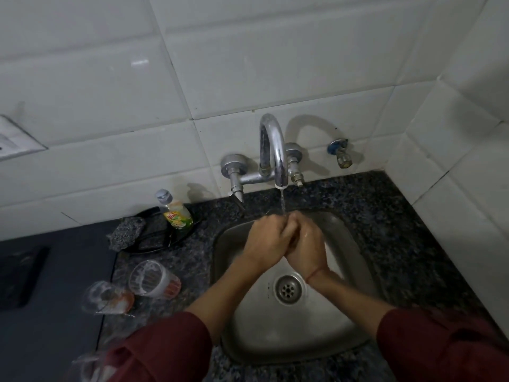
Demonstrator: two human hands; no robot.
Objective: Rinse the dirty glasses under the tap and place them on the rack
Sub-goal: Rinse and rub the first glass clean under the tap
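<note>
Sleeves (165,346) pushed back, likely to stay dry. Left hand (265,238) and right hand (305,244) clasped together, gripping nothing, under tap (272,150) stream over sink (344,340). Glasses (151,279) wait at counter (385,216) left edge, unrinsed.

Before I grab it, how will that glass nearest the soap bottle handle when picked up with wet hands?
The glass looks clear and thin-walled, so probably light and breakable. A whitish film coats its inside, so it may be slippery. The left hand and right hand are under running water, which likely weakens the hold.
</note>
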